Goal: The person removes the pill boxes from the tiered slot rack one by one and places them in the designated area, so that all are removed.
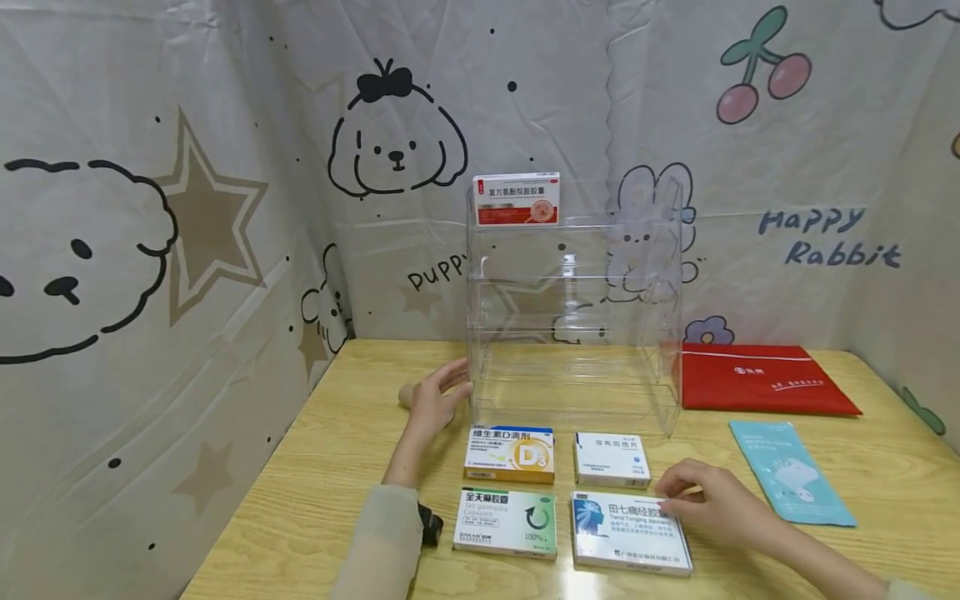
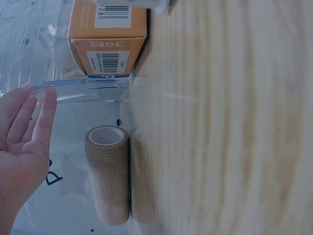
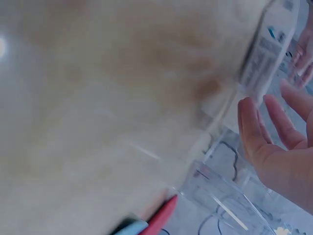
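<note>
A clear tiered display rack (image 1: 570,400) stands at the back of the table, with a red-and-white medicine box (image 1: 517,200) in its top tier's left end. My left hand (image 1: 438,400) is at the rack's left side, its fingers (image 2: 46,112) extended right by the clear edge. In front lie an orange vitamin D box (image 1: 508,455), a small white box (image 1: 611,458), a green-and-white capsule box (image 1: 505,523) and a blue-and-white capsule box (image 1: 630,533). My right hand (image 1: 708,504) hovers at the blue-and-white box's upper right corner, fingers loosely bent, nothing gripped in the right wrist view.
A tan bandage roll (image 2: 107,176) lies left of the rack, partly behind my left hand in the head view. To the right are a red pouch (image 1: 765,379) and a light-blue packet (image 1: 795,475). A printed curtain (image 1: 585,100) encloses the table's back and sides.
</note>
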`<state>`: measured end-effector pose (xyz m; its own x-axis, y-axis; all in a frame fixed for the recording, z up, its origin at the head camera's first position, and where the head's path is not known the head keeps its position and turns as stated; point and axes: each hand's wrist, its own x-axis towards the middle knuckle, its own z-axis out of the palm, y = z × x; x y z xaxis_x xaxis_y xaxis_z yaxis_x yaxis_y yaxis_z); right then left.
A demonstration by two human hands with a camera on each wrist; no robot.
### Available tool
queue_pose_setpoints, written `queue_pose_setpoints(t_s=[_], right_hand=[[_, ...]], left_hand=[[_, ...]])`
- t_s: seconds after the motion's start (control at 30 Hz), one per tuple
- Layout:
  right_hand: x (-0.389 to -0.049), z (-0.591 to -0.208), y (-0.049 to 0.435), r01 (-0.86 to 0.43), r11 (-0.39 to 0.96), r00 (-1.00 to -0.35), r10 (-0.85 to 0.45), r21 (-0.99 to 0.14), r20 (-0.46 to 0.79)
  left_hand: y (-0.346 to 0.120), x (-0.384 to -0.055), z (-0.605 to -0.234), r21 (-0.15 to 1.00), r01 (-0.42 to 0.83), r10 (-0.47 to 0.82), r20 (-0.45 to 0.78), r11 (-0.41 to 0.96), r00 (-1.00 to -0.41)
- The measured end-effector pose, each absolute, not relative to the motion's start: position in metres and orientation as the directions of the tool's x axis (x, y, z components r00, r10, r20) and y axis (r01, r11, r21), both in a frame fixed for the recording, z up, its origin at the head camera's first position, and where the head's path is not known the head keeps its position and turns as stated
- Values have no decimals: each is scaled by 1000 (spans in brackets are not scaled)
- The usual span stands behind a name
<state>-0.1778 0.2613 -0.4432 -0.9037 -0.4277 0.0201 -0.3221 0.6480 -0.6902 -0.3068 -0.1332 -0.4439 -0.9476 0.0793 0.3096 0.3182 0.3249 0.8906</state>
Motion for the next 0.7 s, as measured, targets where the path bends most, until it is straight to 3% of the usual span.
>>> queue_pose_setpoints(t_s=[0.27, 0.7], right_hand=[[-193, -412, 255, -427, 669, -902, -365, -608, 232], [-245, -367, 232, -596, 639, -783, -327, -486, 530]], left_hand=[[-134, -310, -444, 889, 321, 83, 311, 327, -947], [-135, -306, -444, 895, 319, 94, 305, 313, -948]])
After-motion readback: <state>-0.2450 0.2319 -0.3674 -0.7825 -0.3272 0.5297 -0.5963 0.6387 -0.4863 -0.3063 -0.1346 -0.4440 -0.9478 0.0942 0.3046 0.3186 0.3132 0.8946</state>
